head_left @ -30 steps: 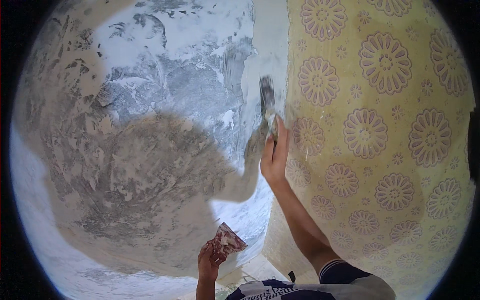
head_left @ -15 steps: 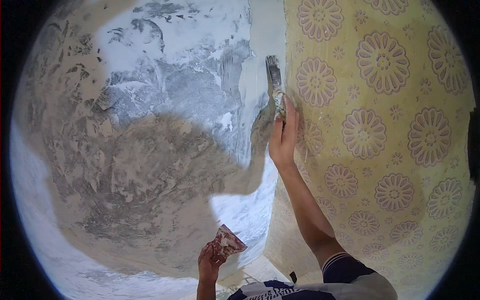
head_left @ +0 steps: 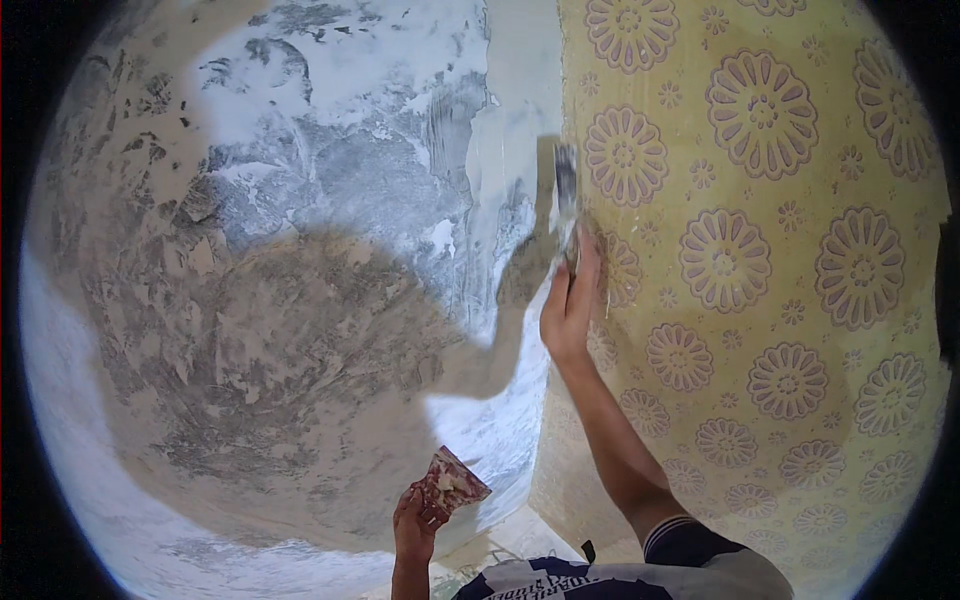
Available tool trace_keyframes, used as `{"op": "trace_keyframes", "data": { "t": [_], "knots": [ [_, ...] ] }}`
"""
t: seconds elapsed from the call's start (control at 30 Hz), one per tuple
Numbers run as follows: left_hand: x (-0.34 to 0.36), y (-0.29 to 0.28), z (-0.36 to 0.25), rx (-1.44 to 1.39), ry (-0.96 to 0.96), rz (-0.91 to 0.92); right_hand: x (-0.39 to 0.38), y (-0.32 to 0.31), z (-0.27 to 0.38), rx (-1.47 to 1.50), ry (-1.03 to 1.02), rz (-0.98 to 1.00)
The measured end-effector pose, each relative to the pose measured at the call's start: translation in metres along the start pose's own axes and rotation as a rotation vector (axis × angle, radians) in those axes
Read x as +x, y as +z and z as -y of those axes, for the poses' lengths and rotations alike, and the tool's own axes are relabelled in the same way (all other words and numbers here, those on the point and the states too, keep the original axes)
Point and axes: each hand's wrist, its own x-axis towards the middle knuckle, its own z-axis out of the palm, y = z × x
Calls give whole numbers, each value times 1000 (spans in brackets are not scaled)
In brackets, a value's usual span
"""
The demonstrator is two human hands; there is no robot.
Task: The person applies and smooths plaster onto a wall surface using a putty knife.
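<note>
My right hand (head_left: 568, 315) grips a narrow putty knife (head_left: 565, 175), its blade upright against the grey putty strip (head_left: 515, 75) beside the corner and somewhat blurred. Low in the middle, my left hand (head_left: 414, 525) holds a dark red flat plate (head_left: 455, 480), possibly a wide scraper, smeared with pale putty. Left of the knife, the wall (head_left: 330, 140) is patchy grey and white, with the shadow of my head and arm across it.
The right wall (head_left: 760, 290) has yellow wallpaper with round flower patterns, meeting the plastered wall in a vertical corner. A pale floor (head_left: 515, 532) shows at the bottom of the corner, just above my shirt.
Over the last second my right hand and the knife moved up and right, then came back down a little along the corner. My left hand has stayed nearly still.
</note>
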Motion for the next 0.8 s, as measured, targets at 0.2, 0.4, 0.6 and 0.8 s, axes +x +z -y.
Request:
{"op": "trace_keyframes", "data": {
  "t": [0.2,0.4,0.6,0.8],
  "knots": [
    [0,-6,4,-9,14,59,22,17,5,73,-16,35],
    [-2,-14,5,-32,24,3,-76,6,-5,81,92,86],
    [-4,-17,3,17,37,9,-58,3,-15,134,169,37],
    [-6,-11,3,-5,32,86,22,17,0,164,69,0]
  ]
}}
